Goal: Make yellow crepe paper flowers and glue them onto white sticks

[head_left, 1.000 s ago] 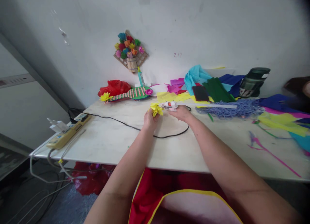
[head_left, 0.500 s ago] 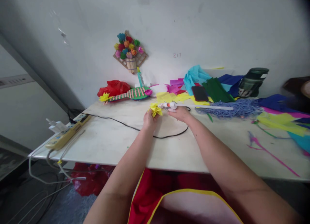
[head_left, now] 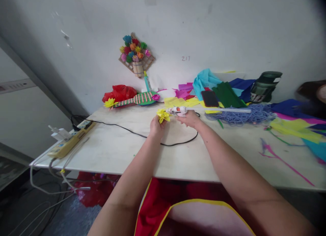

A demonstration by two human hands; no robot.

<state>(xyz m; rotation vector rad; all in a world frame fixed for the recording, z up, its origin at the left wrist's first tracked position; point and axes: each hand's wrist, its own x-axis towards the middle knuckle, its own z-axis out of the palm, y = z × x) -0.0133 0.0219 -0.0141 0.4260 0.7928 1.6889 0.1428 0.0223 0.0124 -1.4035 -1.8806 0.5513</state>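
My left hand is closed round a small yellow paper flower, held just above the pale table. My right hand grips a white glue gun whose nozzle points left at the flower. A long clear glue stick pokes out of the gun's back toward the right. The gun's black cord loops under my hands and runs left to a power strip.
Coloured paper sheets, a dark phone, blue string and a dark jug crowd the back right. A paper guitar and red bag lie at the back. A flower craft hangs on the wall.
Almost nothing differs: both hands stay together at the flower, and the glue gun has shifted only slightly.
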